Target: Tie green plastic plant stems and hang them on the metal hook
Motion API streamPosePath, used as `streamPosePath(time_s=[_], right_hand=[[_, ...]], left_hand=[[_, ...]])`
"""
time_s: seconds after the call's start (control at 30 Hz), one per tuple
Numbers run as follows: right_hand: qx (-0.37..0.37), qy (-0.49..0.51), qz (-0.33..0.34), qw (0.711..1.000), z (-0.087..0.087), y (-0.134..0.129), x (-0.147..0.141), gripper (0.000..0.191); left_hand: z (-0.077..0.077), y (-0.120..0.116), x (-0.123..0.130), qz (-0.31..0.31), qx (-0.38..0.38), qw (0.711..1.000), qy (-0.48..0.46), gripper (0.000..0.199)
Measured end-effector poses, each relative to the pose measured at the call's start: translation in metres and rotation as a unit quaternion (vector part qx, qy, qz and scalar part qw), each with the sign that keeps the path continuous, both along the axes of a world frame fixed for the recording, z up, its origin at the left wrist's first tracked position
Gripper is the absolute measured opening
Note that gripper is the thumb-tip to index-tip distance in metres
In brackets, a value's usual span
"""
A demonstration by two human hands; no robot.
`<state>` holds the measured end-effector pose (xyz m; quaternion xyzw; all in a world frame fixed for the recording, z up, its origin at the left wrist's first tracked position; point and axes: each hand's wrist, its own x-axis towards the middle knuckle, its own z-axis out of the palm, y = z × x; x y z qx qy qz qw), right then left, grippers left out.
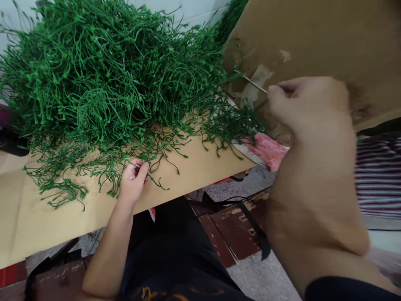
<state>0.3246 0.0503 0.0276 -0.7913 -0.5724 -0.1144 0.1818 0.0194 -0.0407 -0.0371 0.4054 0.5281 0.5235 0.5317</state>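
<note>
My left hand (133, 180) is closed in a pinch on a thin green plastic stem (154, 180), just above the cardboard sheet (184, 171). Raised on the right, my right hand (308, 106) is closed around a thin metal rod (255, 85) that points left. A small green bit shows near the rod's far tip; I cannot tell whether it is attached. A big heap of green artificial stems (109, 79) with small budded ends fills the back of the cardboard. Looser stems (64, 192) spread towards the front left, and a darker cluster (233, 119) lies below the rod.
A large brown cardboard panel (313, 46) rises at the back right. Pink crumpled material (266, 150) lies by my right forearm. Striped cloth (377, 175) is at the far right. Below the front edge are a brown case-like surface (241, 230) with dark straps and a speckled floor (261, 271).
</note>
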Motion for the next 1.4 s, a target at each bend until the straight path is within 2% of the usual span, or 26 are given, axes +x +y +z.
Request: streamPosePath(time_s=[0.03, 0.07, 0.1, 0.13, 0.17, 0.2, 0.23, 0.3, 0.4, 0.43, 0.5, 0.6, 0.7, 0.77, 0.9, 1.07, 1.23, 1.3, 1.4], right_hand=[[0.015, 0.052, -0.004, 0.999, 0.004, -0.012, -0.015, 0.038], [0.041, 0.105, 0.026, 0.993, 0.005, -0.024, -0.034, 0.033], [0.063, 0.156, 0.09, 0.982, 0.003, -0.037, -0.054, 0.028], [0.052, 0.226, 0.171, 0.958, -0.003, -0.048, -0.076, 0.024], [0.001, 0.306, 0.255, 0.917, -0.011, -0.057, -0.097, 0.022], [-0.08, 0.363, 0.344, 0.862, -0.022, -0.064, -0.117, 0.025], [-0.129, 0.412, 0.401, 0.808, -0.033, -0.068, -0.135, 0.032], [-0.163, 0.492, 0.445, 0.73, -0.053, -0.07, -0.162, 0.038], [-0.184, 0.622, 0.443, 0.619, -0.066, -0.063, -0.184, 0.039], [-0.179, 0.657, 0.434, 0.589, -0.066, -0.06, -0.187, 0.04], [-0.157, 0.7, 0.415, 0.56, -0.062, -0.057, -0.19, 0.044], [-0.114, 0.728, 0.375, 0.562, -0.059, -0.058, -0.191, 0.046], [-0.072, 0.744, 0.322, 0.581, -0.064, -0.061, -0.192, 0.046], [-0.059, 0.753, 0.305, 0.58, -0.067, -0.062, -0.193, 0.047], [-0.064, 0.76, 0.314, 0.566, -0.071, -0.063, -0.198, 0.046], [-0.055, 0.744, 0.333, 0.576, -0.074, -0.066, -0.202, 0.043], [-0.054, 0.738, 0.378, 0.557, -0.078, -0.068, -0.203, 0.042], [-0.045, 0.729, 0.38, 0.568, -0.078, -0.068, -0.202, 0.042], [-0.019, 0.702, 0.377, 0.604, -0.078, -0.069, -0.2, 0.044]], left_hand=[[0.0, 0.0, 0.0, 0.0, 0.001, 1.0, 0.001, 0.032], [-0.001, 0.0, 0.0, 0.001, 0.003, 1.0, 0.0, 0.032], [-0.002, 0.0, 0.0, 0.002, 0.006, 1.0, -0.002, 0.032], [-0.003, -0.001, 0.0, 0.003, 0.008, 1.0, -0.004, 0.031], [-0.004, -0.001, 0.0, 0.002, 0.011, 1.0, -0.005, 0.031], [-0.005, -0.002, -0.001, 0.0, 0.016, 1.0, -0.007, 0.031], [-0.006, -0.002, -0.001, -0.003, 0.023, 1.0, -0.01, 0.031], [-0.007, -0.004, -0.002, -0.012, 0.037, 0.999, -0.02, 0.033], [-0.008, -0.005, -0.005, -0.021, 0.038, 0.998, -0.041, 0.037], [-0.009, -0.005, -0.006, -0.019, 0.035, 0.998, -0.046, 0.037], [-0.01, -0.004, -0.008, -0.007, 0.037, 0.998, -0.054, 0.037], [-0.014, -0.003, -0.009, 0.028, 0.058, 0.996, -0.058, 0.035], [-0.016, -0.002, -0.01, 0.062, 0.086, 0.993, -0.053, 0.03], [-0.017, -0.002, -0.011, 0.077, 0.092, 0.992, -0.049, 0.028], [-0.014, -0.002, -0.012, 0.097, 0.075, 0.991, -0.053, 0.033], [-0.01, -0.001, -0.012, 0.064, 0.092, 0.992, -0.056, 0.032], [-0.011, 0.003, -0.012, 0.065, 0.107, 0.992, -0.026, 0.03], [-0.011, 0.005, -0.011, 0.075, 0.107, 0.991, -0.015, 0.029], [-0.009, 0.006, -0.009, 0.099, 0.099, 0.989, -0.04, 0.029]])
